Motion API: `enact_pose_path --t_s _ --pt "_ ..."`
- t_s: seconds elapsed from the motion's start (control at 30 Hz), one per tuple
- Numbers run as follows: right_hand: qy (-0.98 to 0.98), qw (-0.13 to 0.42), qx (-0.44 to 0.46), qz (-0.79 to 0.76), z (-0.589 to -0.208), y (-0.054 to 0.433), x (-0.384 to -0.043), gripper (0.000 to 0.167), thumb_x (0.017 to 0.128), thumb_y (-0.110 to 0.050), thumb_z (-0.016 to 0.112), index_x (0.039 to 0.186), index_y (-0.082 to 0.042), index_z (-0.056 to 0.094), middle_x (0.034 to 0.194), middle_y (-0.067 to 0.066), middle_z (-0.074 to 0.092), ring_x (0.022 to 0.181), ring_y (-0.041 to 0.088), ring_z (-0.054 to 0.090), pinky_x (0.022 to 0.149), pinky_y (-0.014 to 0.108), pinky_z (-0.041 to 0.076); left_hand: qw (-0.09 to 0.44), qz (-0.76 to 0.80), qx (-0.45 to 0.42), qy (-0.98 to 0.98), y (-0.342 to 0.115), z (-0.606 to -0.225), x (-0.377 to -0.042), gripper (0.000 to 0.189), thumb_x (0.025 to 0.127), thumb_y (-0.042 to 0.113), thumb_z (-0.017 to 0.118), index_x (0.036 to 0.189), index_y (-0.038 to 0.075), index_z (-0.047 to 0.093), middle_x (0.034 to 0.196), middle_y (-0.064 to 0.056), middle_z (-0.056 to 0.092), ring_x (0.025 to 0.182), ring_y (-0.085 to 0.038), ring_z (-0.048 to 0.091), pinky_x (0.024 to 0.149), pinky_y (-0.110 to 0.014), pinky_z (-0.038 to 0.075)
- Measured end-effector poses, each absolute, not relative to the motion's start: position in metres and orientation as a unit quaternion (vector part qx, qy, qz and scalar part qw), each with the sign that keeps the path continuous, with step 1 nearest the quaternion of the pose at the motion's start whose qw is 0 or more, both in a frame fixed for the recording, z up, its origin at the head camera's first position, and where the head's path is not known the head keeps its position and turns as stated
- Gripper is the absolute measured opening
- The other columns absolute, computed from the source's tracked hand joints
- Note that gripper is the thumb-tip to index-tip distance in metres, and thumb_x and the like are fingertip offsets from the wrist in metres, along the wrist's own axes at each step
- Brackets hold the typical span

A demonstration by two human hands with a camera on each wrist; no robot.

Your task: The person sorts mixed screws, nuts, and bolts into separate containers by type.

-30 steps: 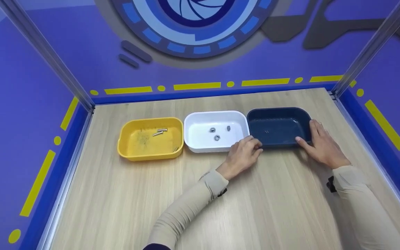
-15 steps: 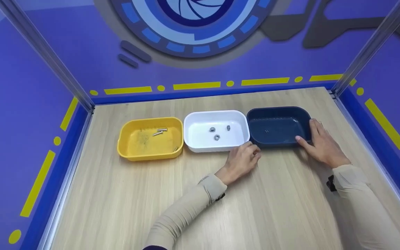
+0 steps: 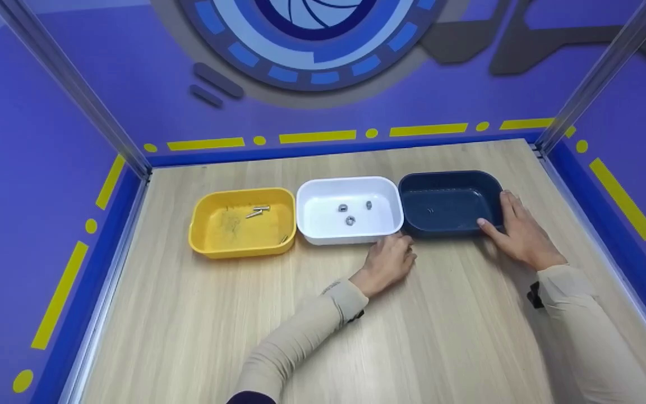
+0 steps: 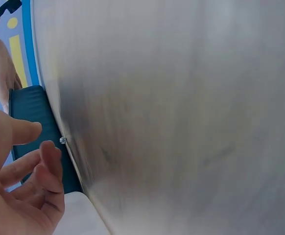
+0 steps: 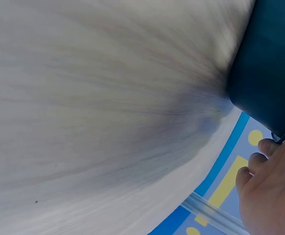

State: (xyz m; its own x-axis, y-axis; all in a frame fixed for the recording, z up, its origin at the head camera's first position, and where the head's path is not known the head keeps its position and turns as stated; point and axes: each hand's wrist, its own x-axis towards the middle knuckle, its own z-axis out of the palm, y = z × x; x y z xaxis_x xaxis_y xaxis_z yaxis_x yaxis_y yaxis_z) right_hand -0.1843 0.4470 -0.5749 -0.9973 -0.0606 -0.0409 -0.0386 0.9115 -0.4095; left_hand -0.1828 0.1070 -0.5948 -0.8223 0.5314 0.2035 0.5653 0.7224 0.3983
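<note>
My left hand (image 3: pixel 387 264) is over the table in front of the white tray's (image 3: pixel 351 240) right front corner. In the left wrist view its fingers are loosely bent, thumb apart from them, with nothing visibly held. Beyond the fingertips a small shiny metal piece (image 4: pixel 62 140) sits by the front of the dark blue tray (image 4: pixel 35 110); its kind is too small to tell. At that tray's right end, my right hand (image 3: pixel 525 238) holds the wall, with the thumb over the rim and fingers along the outside. Several metal nuts (image 3: pixel 350 220) lie in the white tray.
A yellow tray (image 3: pixel 241 251) stands left of the white one, with several small metal pins or screws (image 3: pixel 254 214) inside. The three trays form a row on the wooden table (image 3: pixel 441 336). Blue panels (image 3: pixel 323 120) enclose the back and sides.
My left hand has drawn back slightly toward the person and to the left, away from the dark blue tray's front edge. The right hand stays at that tray's end.
</note>
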Motion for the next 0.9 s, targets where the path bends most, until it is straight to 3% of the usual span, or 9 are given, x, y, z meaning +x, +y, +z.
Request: enact_pose_path --t_s 0.5,0.9 --pt "0.975 0.022 -0.036 -0.219 -0.575 0.4471 -0.1826 0.102 0.108 -0.06 0.05 0.169 0.004 -0.001 0.174 0.035 0.004 0.161 0.056 0.006 0.129 0.073 0.01 0.013 -0.162 -0.27 -0.949 0.1162 -0.5999 -0.1829 0.014 0.102 0.026 0.071 0.102 0.017 0.08 0.106 -0.003 0.074 0.092 -0.022 0.077 0.069 -0.034 0.066" --pt "0.974 0.022 -0.034 -0.223 -0.575 0.4471 -0.1845 0.104 0.107 -0.06 0.052 0.169 0.004 -0.002 0.175 0.035 0.003 0.161 0.056 0.005 0.129 0.074 0.01 0.011 -0.195 -0.29 -0.937 0.1136 -0.5999 -0.1891 0.01 0.097 0.025 0.078 0.091 0.021 0.085 0.092 0.004 0.078 0.089 -0.017 0.076 0.072 -0.031 0.064"
